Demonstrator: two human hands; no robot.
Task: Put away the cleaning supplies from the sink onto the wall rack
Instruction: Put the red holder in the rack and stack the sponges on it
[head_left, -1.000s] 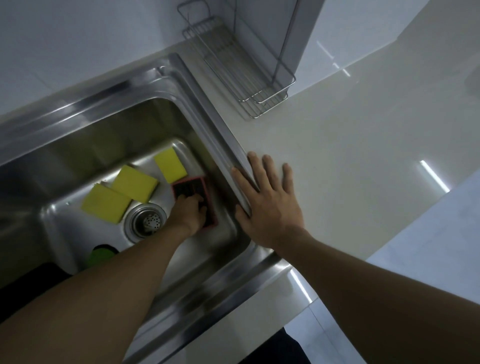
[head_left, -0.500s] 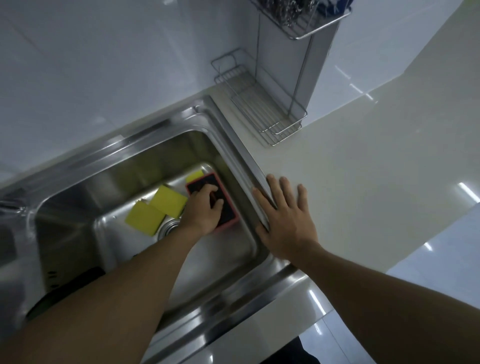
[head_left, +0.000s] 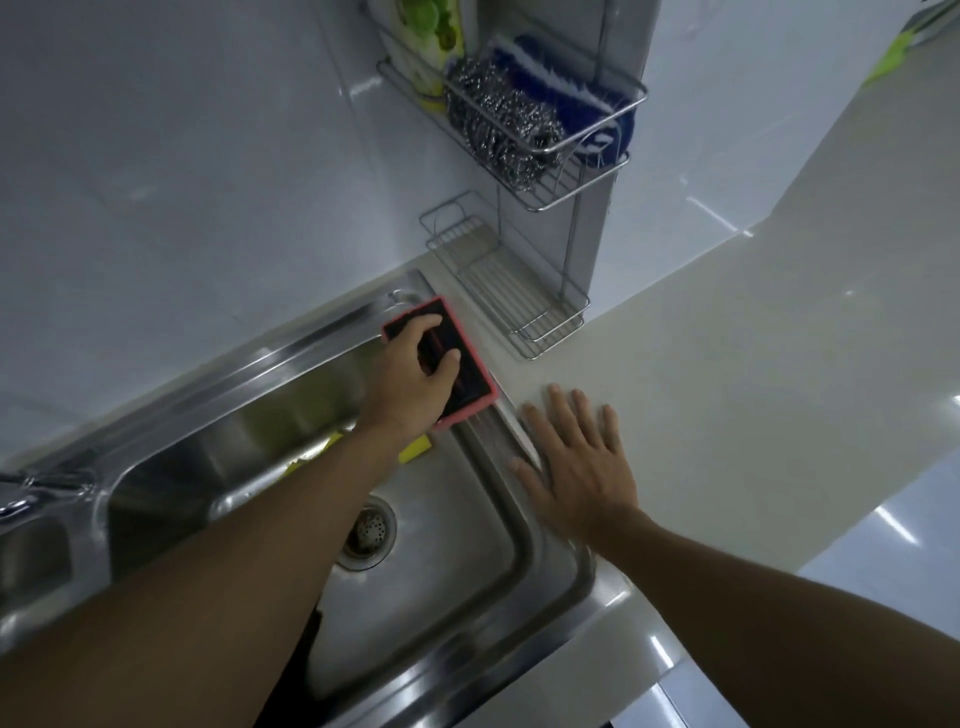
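Home kitchen: steel sink (head_left: 545, 613), tiled wall (head_left: 182, 156).

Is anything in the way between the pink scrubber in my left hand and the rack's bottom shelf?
Nothing visible does. The left hand holds the scrubber beside the lower shelf, whose wires look bare. Only the upper shelf, with steel wool and a blue brush, hangs above it.

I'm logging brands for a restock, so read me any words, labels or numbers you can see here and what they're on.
No text here can be read.
Print on the green and yellow package in the wall rack: too blurred to read.
White mark on the blue brush: not legible.
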